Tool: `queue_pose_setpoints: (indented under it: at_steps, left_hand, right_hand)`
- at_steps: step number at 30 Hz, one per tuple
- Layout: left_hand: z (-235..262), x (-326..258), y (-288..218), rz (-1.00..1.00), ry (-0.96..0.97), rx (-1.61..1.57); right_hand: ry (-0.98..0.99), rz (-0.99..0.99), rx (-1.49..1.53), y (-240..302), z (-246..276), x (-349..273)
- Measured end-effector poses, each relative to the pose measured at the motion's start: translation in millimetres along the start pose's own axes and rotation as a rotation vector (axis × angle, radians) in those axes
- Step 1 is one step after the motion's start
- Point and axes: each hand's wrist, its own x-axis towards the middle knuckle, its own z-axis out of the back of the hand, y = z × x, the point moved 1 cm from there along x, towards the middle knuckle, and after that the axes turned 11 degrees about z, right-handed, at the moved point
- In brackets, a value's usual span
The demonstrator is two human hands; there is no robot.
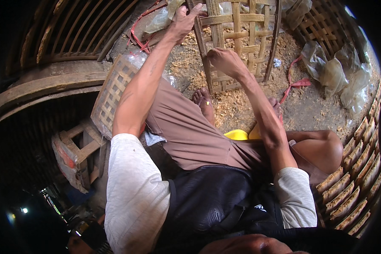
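Observation:
An open-weave bamboo panel (237,36) with dark side rails stands upright in front of me, its lower end near the floor between my feet. High on its left rail, my left hand (184,23) is closed, with the thumb laid against the rail. My right hand (226,62) makes a fist lower down, against the same rail and the weave beside it. Whatever its curled fingers pinch is hidden from view.
Wood shavings (237,112) cover the floor. Crumpled clear plastic bags (336,76) and red plastic ribbon (298,82) lie at the right. A smaller woven panel (114,91) leans beside a wooden stool (78,152) on the left. Slatted bamboo (351,182) borders the right side. Something yellow (237,134) lies beneath my legs.

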Motion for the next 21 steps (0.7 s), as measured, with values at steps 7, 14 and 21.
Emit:
queue_pose_setpoints:
  at_steps: [7,14,21]
  left_hand:
    - [-3.1,-19.2,-54.6,0.183,-0.252,-0.250]
    - [29.4,-30.2,-74.7,-0.183,-0.521,-0.547]
    - [38.8,-42.7,-89.6,-0.380,-0.541,-0.603]
  right_hand:
    - [-0.165,0.035,-0.075,43.1,29.5,26.2]
    - [-0.386,0.178,-0.125,56.5,36.5,42.8]
    - [-0.569,0.129,-0.062,63.7,42.3,55.1]
